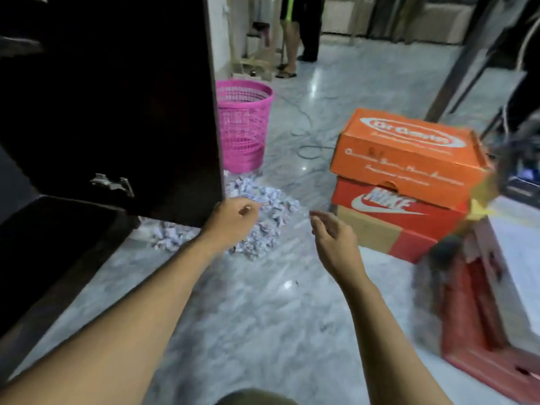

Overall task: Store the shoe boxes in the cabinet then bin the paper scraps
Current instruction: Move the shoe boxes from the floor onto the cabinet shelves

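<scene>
So, task barely begun, judging by the layout: orange box (409, 153) sits on the red Nike box (400, 217) on the floor, right of the dark cabinet (117, 97) w/ its door open; another red-and-white box (493, 311) lies nearer, blurred. Paper scraps (263, 223) piled at the cabinet's corner, pink bin (244, 124) just behind them. Both arms stretched fwd: left hand (233, 220) loosely curled over the scraps, holding nothing visible; right hand (333, 238) w/ fingers apart, empty, short of the boxes.
</scene>
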A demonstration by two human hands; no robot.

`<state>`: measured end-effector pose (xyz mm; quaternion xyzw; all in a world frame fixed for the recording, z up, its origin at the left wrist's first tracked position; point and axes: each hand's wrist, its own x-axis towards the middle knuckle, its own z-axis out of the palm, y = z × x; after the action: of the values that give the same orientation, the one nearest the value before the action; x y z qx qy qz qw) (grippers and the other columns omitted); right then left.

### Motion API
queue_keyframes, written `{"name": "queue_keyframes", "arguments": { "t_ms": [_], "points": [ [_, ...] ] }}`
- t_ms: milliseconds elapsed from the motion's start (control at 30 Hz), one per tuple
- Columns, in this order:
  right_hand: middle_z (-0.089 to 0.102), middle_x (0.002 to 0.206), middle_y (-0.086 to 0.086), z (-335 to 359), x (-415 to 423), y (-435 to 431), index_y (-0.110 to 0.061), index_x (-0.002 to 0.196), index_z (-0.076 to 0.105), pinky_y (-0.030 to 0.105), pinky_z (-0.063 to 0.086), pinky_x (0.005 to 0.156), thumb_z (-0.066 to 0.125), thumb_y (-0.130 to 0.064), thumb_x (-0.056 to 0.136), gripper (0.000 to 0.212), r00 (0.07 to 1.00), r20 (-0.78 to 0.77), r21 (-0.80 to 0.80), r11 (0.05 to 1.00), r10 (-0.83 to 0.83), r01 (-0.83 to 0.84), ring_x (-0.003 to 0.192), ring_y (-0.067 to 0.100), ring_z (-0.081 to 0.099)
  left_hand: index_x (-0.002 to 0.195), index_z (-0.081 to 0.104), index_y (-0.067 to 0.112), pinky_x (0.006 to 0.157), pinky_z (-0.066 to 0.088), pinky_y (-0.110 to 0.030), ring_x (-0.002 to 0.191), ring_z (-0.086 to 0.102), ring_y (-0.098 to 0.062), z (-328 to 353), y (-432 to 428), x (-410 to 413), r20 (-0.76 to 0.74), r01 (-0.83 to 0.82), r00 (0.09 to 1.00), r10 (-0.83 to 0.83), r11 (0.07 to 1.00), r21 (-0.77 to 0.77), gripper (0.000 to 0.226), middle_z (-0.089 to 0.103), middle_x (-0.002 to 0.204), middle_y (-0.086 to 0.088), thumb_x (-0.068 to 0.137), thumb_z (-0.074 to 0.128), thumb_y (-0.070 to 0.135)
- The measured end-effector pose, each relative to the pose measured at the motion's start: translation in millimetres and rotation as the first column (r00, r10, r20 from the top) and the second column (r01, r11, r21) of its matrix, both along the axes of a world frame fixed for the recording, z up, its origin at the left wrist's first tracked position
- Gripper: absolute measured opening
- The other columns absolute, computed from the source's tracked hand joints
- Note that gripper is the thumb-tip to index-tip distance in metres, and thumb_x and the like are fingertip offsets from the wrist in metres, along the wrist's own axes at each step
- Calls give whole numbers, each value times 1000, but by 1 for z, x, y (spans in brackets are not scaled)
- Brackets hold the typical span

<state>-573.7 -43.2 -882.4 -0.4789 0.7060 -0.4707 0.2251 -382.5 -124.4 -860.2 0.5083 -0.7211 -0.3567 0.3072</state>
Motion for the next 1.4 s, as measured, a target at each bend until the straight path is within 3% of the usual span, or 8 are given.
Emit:
{"name": "queue_keyframes", "arguments": {
  "t_ms": [300, 500, 667, 800, 967, 1133, 1300, 1400],
  "points": [
    [64, 122, -1, -22, -163, 100, -22, 125, 64, 32, 46, 89, 52, -35, 95, 35, 841, -225, 44, 857, -493, 514, 111, 17, 59, 105, 65, 23, 69, 45, -28, 82, 57, -17, -8, 32, -216, 230, 455, 815, -532, 833, 314, 23, 63, 96, 1, 97, 50, 38],
    [42, 148, 10, -27, -255, 147, -24, 134, 57, 51, 21, 116, 53, -34, 90, 45, 600, -387, 120, 608, -700, 785, 139, 28, 33, 134, 50, 25, 89, 51, -40, 101, 59, -22, -34, 104, -339, -44, 437, 877, -478, 757, 486, 44, 58, 106, 0, 99, 38, 49],
    [37, 148, 15, -34, -322, 171, -32, 142, 44, 61, 14, 115, 48, -52, 82, 64, 603, -396, 435, 437, -692, 787, 142, 35, 25, 148, 31, 32, 101, 41, -42, 132, 44, -24, -72, 156, -396, -238, 472, 869, -434, 579, 665, 55, 40, 149, 3, 98, 35, 55],
    [60, 126, 12, -34, -352, 192, -23, 125, 53, 46, 46, 97, 50, -56, 78, 57, 714, -263, 512, 534, -649, 673, 113, 35, 57, 145, 38, 37, 104, 41, -38, 128, 50, -17, -96, 163, -421, -383, 539, 842, -380, 576, 614, 56, 49, 144, 11, 93, 50, 53],
    [72, 104, 2, -41, -363, 221, -19, 100, 69, 39, 58, 82, 60, -51, 87, 36, 734, 152, 450, 708, -661, 544, 92, 23, 70, 122, 58, 20, 69, 52, -24, 93, 69, -14, -109, 154, -421, -398, 438, 889, -229, 682, 586, 39, 71, 111, 0, 89, 64, 39],
    [75, 111, -2, -72, -345, 236, -21, 124, 64, 41, 51, 97, 57, -50, 91, 45, 695, 500, 342, 855, -517, 389, 101, 20, 72, 123, 61, 25, 97, 51, -43, 98, 71, -17, -115, 155, -413, -409, 511, 858, -310, 580, 634, 64, 75, 106, 3, 70, 65, 60],
    [72, 120, 4, -67, -319, 245, -26, 132, 56, 35, 52, 81, 52, -25, 99, 34, 672, 690, 125, 959, -268, 254, 107, 25, 70, 113, 52, 13, 74, 51, -36, 92, 71, -18, -120, 165, -388, -436, 464, 874, -216, 640, 613, 43, 75, 98, 1, 84, 62, 43],
    [68, 128, 2, -63, -312, 247, -31, 139, 50, 40, 50, 92, 52, -17, 97, 45, 699, 694, 77, 983, -172, 165, 115, 25, 66, 131, 41, 15, 89, 52, -45, 101, 68, -20, -114, 164, -368, -478, 474, 856, -197, 667, 575, 71, 71, 114, -4, 75, 69, 49]
  ]
}}
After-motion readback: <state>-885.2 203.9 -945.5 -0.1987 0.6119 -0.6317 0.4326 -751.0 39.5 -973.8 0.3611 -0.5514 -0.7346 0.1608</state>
